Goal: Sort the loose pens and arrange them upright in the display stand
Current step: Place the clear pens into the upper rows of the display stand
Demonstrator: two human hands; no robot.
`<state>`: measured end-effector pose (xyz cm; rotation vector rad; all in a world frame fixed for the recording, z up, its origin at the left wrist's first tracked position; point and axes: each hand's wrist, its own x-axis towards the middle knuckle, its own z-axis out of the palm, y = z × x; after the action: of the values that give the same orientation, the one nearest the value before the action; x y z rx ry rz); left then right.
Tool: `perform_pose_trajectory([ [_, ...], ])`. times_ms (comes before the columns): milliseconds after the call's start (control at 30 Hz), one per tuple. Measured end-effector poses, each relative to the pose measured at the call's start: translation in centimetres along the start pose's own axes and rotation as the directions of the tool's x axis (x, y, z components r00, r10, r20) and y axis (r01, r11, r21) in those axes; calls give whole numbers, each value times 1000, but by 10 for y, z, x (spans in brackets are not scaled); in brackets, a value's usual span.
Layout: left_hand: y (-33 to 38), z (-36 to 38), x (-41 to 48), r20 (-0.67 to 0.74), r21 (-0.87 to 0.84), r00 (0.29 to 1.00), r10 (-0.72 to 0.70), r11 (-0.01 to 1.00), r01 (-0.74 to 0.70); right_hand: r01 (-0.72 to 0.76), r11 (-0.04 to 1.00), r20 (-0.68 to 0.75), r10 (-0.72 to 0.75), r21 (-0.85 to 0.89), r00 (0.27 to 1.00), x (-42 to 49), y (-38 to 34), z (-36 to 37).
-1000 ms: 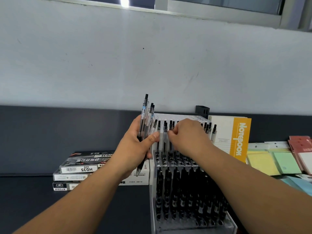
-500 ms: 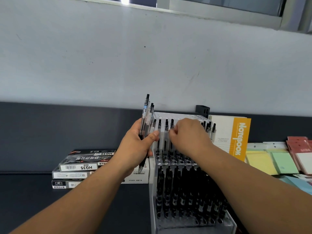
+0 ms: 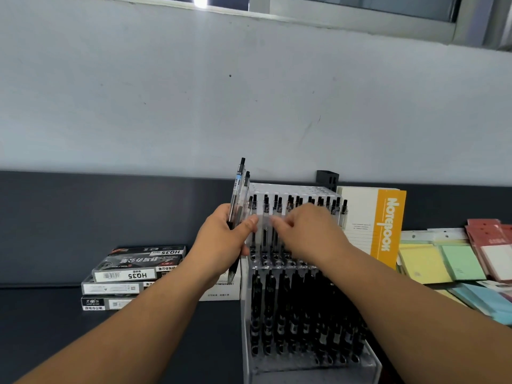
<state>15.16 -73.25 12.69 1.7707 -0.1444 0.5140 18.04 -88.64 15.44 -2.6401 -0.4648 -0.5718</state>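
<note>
Several pens (image 3: pixel 238 195) are bunched upright in the left hand (image 3: pixel 220 245), thumb and fingers wrapped round their barrels. They are held tips down just beside the stand (image 3: pixel 310 367), probably so each can be drawn off and dropped straight into a hole. The right hand (image 3: pixel 309 235) hovers at the upper row, fingers bent toward the clear pens there; blur hides whether they pinch one. Boxes (image 3: pixel 133 275) lie left, a notebook (image 3: pixel 388 225) right.
</note>
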Motion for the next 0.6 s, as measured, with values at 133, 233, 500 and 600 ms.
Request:
perform_pose_trajectory([
  [133,8,1,0,76,-71,997,10,997,-4,-122,817,6,144,563,990,4,-6,-22],
  [233,13,3,-3,140,-81,990,30,997,-19,-242,613,208,128,752,970,7,-10,-25],
  [500,12,1,-6,143,-161,990,13,987,11,-342,396,348,58,852,936,8,-11,-27],
  [600,12,1,-5,138,-191,991,1,981,26,-326,382,329,59,865,942,8,-15,-27],
])
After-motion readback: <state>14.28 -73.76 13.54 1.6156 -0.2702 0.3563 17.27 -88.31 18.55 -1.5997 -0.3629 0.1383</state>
